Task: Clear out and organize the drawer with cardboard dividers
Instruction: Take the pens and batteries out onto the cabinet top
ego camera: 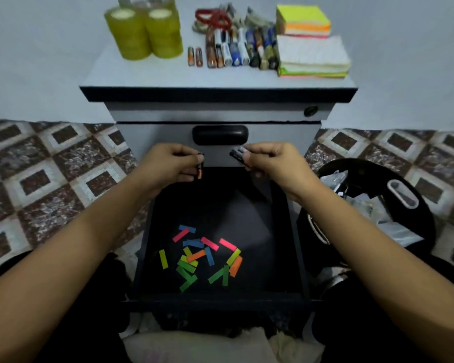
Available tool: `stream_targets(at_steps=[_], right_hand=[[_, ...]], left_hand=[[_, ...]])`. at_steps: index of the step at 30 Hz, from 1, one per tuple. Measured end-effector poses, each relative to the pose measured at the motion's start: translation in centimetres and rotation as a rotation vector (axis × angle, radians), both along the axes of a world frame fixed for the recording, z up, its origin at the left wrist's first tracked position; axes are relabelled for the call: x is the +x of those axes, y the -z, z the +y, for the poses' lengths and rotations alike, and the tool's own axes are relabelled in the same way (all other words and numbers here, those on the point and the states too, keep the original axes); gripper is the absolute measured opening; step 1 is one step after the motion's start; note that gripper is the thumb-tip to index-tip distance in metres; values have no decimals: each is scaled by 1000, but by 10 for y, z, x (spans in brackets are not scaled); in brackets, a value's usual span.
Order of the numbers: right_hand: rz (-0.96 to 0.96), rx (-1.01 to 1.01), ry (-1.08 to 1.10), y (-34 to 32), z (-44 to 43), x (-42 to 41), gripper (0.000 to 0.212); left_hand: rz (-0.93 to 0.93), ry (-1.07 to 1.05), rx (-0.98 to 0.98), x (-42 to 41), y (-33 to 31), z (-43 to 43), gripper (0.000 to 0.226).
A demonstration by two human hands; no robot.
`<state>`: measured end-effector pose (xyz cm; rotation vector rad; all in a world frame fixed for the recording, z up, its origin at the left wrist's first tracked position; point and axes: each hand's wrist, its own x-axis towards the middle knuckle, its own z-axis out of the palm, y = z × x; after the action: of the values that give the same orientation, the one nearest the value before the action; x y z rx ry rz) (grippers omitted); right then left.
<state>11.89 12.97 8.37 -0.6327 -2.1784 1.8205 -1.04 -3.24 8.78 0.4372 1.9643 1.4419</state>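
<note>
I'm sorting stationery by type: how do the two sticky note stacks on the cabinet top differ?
The rear stack is a compact, taller block with a bright yellow-green top; the front stack is wider, flatter and nearly white on top. The rear stack's side shows orange and pink layers; the front stack's edges are mostly yellow-green with pink at the bottom. Both sit at the right end of the cabinet top.
</note>
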Motion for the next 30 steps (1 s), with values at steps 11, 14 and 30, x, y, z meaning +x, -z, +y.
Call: stream_targets(at_steps=[11, 14, 30], right_hand=[[182, 69, 382, -79, 2, -23, 17], [178, 90, 480, -86, 7, -33, 20], [-3, 729, 522, -82, -2, -57, 20]], left_hand=[[183, 2, 114, 8, -95, 54, 13], [192, -20, 124, 6, -106, 73, 12], [472, -154, -134, -9, -104, 114, 18]])
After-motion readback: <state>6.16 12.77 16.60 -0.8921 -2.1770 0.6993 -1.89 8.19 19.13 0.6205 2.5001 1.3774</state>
